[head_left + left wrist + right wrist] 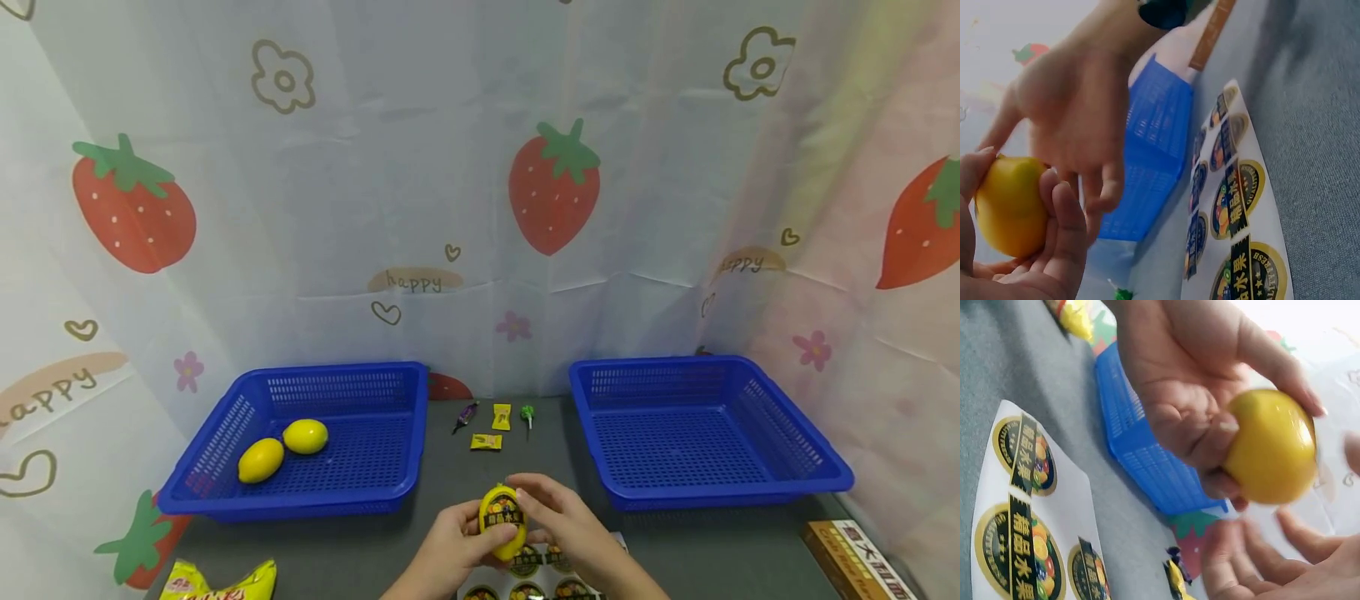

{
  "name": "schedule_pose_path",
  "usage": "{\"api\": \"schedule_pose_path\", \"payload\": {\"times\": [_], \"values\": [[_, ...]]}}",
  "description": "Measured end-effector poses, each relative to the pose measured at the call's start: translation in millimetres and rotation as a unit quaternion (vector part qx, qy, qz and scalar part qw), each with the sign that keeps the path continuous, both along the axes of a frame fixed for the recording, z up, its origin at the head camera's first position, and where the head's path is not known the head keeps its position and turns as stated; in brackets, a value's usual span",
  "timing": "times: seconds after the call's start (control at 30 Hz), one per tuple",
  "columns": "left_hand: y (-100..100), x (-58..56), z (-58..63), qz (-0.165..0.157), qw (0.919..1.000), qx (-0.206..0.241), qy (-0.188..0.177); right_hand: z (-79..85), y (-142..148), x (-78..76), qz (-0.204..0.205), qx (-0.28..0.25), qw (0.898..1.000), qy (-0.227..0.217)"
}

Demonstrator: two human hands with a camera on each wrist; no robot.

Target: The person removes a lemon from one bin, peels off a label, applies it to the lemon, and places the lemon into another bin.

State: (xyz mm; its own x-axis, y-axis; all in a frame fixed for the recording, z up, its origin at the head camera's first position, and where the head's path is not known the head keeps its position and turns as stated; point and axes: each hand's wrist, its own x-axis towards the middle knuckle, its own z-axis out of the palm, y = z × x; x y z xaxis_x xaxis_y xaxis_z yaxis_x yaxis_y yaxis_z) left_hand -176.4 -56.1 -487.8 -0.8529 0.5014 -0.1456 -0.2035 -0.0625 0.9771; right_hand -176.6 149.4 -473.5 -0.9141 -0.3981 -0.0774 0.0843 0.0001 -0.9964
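Note:
Near the front middle, my left hand [448, 543] grips a yellow lemon [510, 548] between thumb and fingers. A round black-and-gold fruit sticker [501, 510] lies on the lemon's upper face, with the left thumb over its lower part. My right hand [564, 527] is at the lemon's right side, its fingers loosely spread; in the right wrist view those fingers [1254, 556] appear apart from the lemon. Beneath both hands lies a white sheet [1072, 481] of similar stickers, partly hidden by them in the head view.
Two lemons [261, 461] sit in the left blue basket [300, 504]. Another blue basket [735, 492] stands at right. Between them lie a purple-wrapped candy [466, 415], two yellow candies [487, 442] and a green lollipop [527, 412]. A yellow snack bag [217, 583] and box [858, 558] flank the front.

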Motion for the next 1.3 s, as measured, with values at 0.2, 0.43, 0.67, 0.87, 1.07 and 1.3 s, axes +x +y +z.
{"api": "schedule_pose_path", "payload": {"times": [0.2, 0.43, 0.67, 0.87, 1.07, 1.3], "values": [[3, 3.5, 2.8, -0.019, 0.9995, -0.019, 0.017, 1.8, -4, 0.9, 0.010, 0.023, 1.000, 0.013], [3, 5.9, 0.6, -0.016, 0.9998, -0.003, 0.007, 0.8, -5, -0.2, 0.011, 0.016, 1.000, 0.013], [5, 4.3, 2.8, -0.004, 0.9982, 0.032, -0.051, -8.0, 3, -0.8, 0.053, -0.036, 0.998, -0.012], [5, 4.3, 3.8, -0.006, 0.9969, 0.051, -0.059, -10.7, 8, -0.2, 0.048, 0.002, 0.999, 0.023], [4, 5.4, 3.8, -0.001, 0.9979, 0.046, -0.047, -10.8, 10, 1.2, 0.061, -0.003, 0.997, 0.045], [1, 5.0, -0.8, -0.052, 0.9942, 0.076, -0.057, -10.6, 12, 1.2, 0.064, -0.014, 0.997, 0.045]]}}
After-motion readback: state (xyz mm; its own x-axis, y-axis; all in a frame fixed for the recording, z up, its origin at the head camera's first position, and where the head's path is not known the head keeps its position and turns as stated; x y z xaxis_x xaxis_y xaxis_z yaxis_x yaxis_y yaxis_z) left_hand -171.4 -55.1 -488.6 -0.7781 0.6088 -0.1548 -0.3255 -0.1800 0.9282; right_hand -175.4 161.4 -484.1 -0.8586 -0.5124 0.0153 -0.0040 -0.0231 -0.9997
